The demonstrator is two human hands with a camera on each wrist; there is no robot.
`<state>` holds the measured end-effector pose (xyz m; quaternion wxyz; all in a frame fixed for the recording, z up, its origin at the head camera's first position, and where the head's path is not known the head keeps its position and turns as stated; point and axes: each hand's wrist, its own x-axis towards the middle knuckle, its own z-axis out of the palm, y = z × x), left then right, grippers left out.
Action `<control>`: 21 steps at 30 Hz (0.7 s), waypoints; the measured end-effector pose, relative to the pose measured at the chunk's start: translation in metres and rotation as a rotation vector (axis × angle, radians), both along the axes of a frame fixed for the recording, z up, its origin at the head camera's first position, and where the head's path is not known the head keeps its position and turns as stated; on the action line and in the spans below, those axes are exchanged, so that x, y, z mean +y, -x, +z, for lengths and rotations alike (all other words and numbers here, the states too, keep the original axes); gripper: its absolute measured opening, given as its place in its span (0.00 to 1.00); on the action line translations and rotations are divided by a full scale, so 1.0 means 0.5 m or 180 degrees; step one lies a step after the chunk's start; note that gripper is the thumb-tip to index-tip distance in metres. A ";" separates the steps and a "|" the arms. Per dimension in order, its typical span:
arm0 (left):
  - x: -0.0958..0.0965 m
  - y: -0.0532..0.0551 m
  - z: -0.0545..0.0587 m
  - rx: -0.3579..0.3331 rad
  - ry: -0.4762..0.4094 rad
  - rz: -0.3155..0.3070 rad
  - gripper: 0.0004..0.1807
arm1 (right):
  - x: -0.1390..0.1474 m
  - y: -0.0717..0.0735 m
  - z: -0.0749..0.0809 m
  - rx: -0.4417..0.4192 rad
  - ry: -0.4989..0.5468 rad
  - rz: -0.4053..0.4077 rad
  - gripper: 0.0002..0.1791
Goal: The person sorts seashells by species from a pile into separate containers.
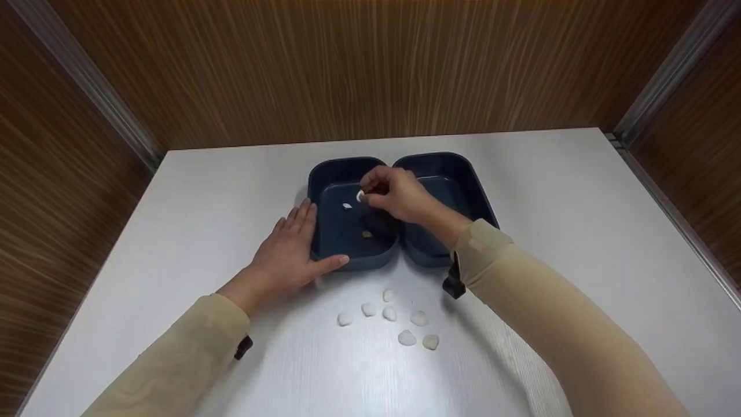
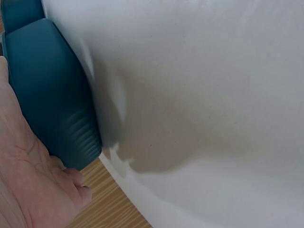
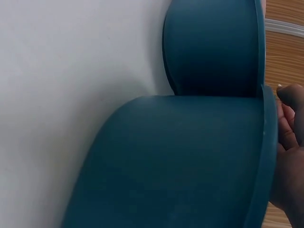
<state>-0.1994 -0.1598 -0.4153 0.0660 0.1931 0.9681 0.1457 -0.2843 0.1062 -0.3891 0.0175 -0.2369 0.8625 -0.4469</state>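
Observation:
Two dark blue trays with rounded corners stand side by side on a white table. My left hand (image 1: 286, 252) rests against the outer side of the left tray (image 1: 362, 263), fingers stretched along its wall and thumb at its front rim. Above that tray, my right hand (image 1: 399, 194) pinches a small white shell (image 1: 360, 196) between thumb and fingertips. On the tray's floor lie another white shell (image 1: 347, 206) and a yellowish one (image 1: 367, 234). The right tray (image 1: 472, 194) is partly hidden by my right hand and forearm. Several pale shells (image 1: 389, 314) are scattered on the table in front of the trays.
The white table (image 1: 202, 231) is bounded by a wood-grain panel (image 1: 370, 75) at the back and further panels at both sides. Metal strips (image 1: 98, 87) run along the corners. A black strap piece (image 1: 454, 281) hangs under my right sleeve.

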 end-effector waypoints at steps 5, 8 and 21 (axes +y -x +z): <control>0.001 0.000 0.003 -0.0016 -0.0005 -0.0011 0.71 | 0.005 0.000 0.003 0.0052 -0.0058 0.0013 0.18; 0.001 0.001 0.003 -0.0024 0.0006 -0.0007 0.71 | 0.014 -0.001 0.008 0.0099 -0.0020 0.0015 0.19; 0.001 0.006 0.004 -0.0021 0.0039 -0.0005 0.72 | 0.127 -0.040 0.082 0.0297 0.0106 0.0035 0.21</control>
